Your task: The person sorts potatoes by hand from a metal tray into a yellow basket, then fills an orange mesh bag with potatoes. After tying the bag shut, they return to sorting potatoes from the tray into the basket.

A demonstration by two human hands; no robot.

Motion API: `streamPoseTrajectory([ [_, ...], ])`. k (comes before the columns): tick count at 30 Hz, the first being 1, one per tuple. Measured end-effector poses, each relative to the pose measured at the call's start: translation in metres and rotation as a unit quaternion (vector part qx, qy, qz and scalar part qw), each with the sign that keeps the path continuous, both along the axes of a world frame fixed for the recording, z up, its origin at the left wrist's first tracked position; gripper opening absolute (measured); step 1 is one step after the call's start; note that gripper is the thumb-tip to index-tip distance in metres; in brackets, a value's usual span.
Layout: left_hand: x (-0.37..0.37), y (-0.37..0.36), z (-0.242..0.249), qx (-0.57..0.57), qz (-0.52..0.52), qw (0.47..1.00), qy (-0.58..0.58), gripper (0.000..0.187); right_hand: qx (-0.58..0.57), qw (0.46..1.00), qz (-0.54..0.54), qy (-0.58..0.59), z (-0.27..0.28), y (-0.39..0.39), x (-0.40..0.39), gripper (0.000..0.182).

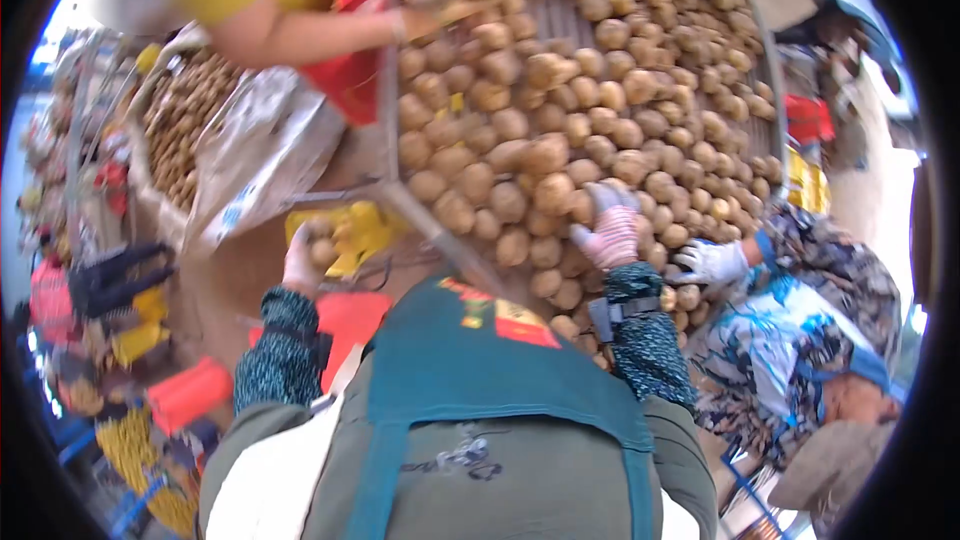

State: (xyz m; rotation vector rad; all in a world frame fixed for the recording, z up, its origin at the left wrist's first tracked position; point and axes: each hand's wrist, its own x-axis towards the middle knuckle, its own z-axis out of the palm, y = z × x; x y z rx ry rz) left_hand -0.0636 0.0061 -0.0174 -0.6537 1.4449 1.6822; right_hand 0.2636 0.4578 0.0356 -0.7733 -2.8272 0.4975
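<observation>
My left hand (303, 262), off the table's near left corner, is closed around a brownish potato (322, 251). In front of me potatoes (560, 145) cover a slatted sorting table (560, 18). On the pile's near edge, my right hand (612, 230) wears a red-and-white striped glove with grey fingertips. Its thumb and fingers are spread, resting against the potatoes, and no potato is clearly gripped. Just to the right, a co-worker's white-gloved hand (712, 262) touches the same pile.
Across the left corner, a person in a yellow top reaches an arm (310, 38) over the table. A large open sack (265, 155) of potatoes stands left. Near my left hand are a yellow container (365, 230) and a red object (355, 320). A camouflage-sleeved co-worker (830, 270) is close on my right.
</observation>
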Motion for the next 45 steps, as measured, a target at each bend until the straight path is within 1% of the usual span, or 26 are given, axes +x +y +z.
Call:
streamPoseTrajectory([
  [1, 0.006, 0.009, 0.014, -0.05, 0.0, 0.999, -0.003, 0.043, -0.039, 0.999, -0.013, -0.004, 0.006, 0.001, -0.001, 0.072],
  [2, 0.016, 0.016, 0.026, -0.173, -0.132, 0.971, 0.096, 0.058, -0.048, 0.999, -0.007, 0.004, 0.007, 0.003, 0.0, 0.072],
  [4, -0.003, -0.012, -0.048, -0.324, -0.125, 0.918, 0.194, 0.066, -0.086, 0.996, 0.028, -0.016, 0.018, 0.01, -0.002, 0.071],
  [6, -0.014, -0.014, -0.061, -0.404, -0.24, 0.824, 0.315, 0.073, -0.203, 0.974, -0.011, 0.097, 0.023, 0.029, -0.003, 0.062],
  [9, 0.0, 0.021, -0.033, -0.32, -0.238, 0.838, 0.372, 0.061, -0.147, 0.966, -0.109, 0.182, 0.011, 0.086, -0.032, 0.055],
  [11, 0.019, 0.074, 0.026, -0.205, -0.237, 0.882, 0.352, 0.047, -0.168, 0.948, -0.189, 0.195, 0.004, 0.134, -0.058, 0.061],
  [14, 0.038, 0.115, 0.06, -0.146, -0.318, 0.855, 0.383, 0.034, -0.139, 0.948, -0.272, 0.091, -0.016, 0.192, -0.1, 0.081],
  [16, 0.054, 0.138, 0.085, -0.121, -0.373, 0.815, 0.427, 0.028, -0.101, 0.943, -0.315, -0.036, -0.007, 0.199, -0.123, 0.086],
  [17, 0.059, 0.144, 0.088, -0.128, -0.397, 0.792, 0.445, 0.027, -0.081, 0.945, -0.31, -0.064, -0.002, 0.2, -0.131, 0.074],
  [18, 0.064, 0.152, 0.093, -0.126, -0.418, 0.757, 0.485, 0.026, -0.086, 0.944, -0.313, -0.058, 0.005, 0.201, -0.137, 0.074],
  [20, 0.071, 0.163, 0.095, -0.113, -0.417, 0.767, 0.475, 0.024, -0.092, 0.938, -0.315, -0.109, 0.01, 0.201, -0.14, 0.062],
  [21, 0.073, 0.171, 0.098, -0.1, -0.416, 0.774, 0.467, 0.023, -0.098, 0.936, -0.331, -0.068, -0.004, 0.203, -0.142, 0.057],
  [24, 0.085, 0.213, 0.113, -0.053, -0.409, 0.793, 0.448, 0.024, -0.096, 0.956, -0.273, 0.052, -0.023, 0.2, -0.117, 0.065],
  [25, 0.088, 0.225, 0.109, -0.028, -0.406, 0.786, 0.465, 0.024, -0.095, 0.955, -0.277, 0.054, -0.026, 0.198, -0.107, 0.065],
  [26, 0.092, 0.244, 0.118, -0.026, -0.409, 0.784, 0.466, 0.024, -0.078, 0.945, -0.291, 0.13, -0.023, 0.19, -0.098, 0.069],
  [27, 0.099, 0.266, 0.136, 0.0, -0.423, 0.806, 0.414, 0.027, -0.06, 0.929, -0.304, 0.202, -0.018, 0.179, -0.087, 0.073],
  [30, 0.11, 0.315, 0.145, 0.131, -0.449, 0.852, 0.236, 0.038, -0.238, 0.851, -0.286, 0.37, 0.022, 0.125, -0.056, 0.084],
  [32, 0.128, 0.351, 0.162, 0.172, -0.434, 0.879, 0.096, 0.046, -0.282, 0.824, -0.246, 0.426, 0.044, 0.082, -0.036, 0.086],
  [33, 0.132, 0.366, 0.155, 0.214, -0.425, 0.879, 0.021, 0.049, -0.357, 0.777, -0.217, 0.471, 0.054, 0.06, -0.029, 0.087],
  [34, 0.138, 0.376, 0.146, 0.252, -0.413, 0.874, -0.055, 0.052, -0.363, 0.759, -0.214, 0.496, 0.065, 0.039, -0.022, 0.08],
  [36, 0.151, 0.386, 0.146, 0.253, -0.418, 0.869, -0.076, 0.051, -0.269, 0.813, -0.186, 0.482, 0.062, 0.013, -0.008, 0.07],
  [38, 0.166, 0.401, 0.148, 0.272, -0.436, 0.851, -0.109, 0.048, -0.256, 0.808, -0.199, 0.492, 0.063, -0.005, 0.004, 0.063],
  [40, 0.179, 0.405, 0.15, 0.294, -0.457, 0.827, -0.146, 0.045, -0.217, 0.844, -0.199, 0.448, 0.064, -0.015, 0.017, 0.061],
  [42, 0.181, 0.398, 0.14, 0.304, -0.502, 0.796, -0.148, 0.046, -0.21, 0.842, -0.209, 0.451, 0.078, -0.017, 0.028, 0.051],
  [44, 0.186, 0.392, 0.135, 0.276, -0.528, 0.8, -0.072, 0.048, -0.192, 0.882, -0.185, 0.388, 0.085, -0.018, 0.037, 0.038],
  [45, 0.185, 0.391, 0.131, 0.284, -0.536, 0.791, -0.082, 0.054, -0.2, 0.865, -0.197, 0.416, 0.085, -0.022, 0.036, 0.031],
])
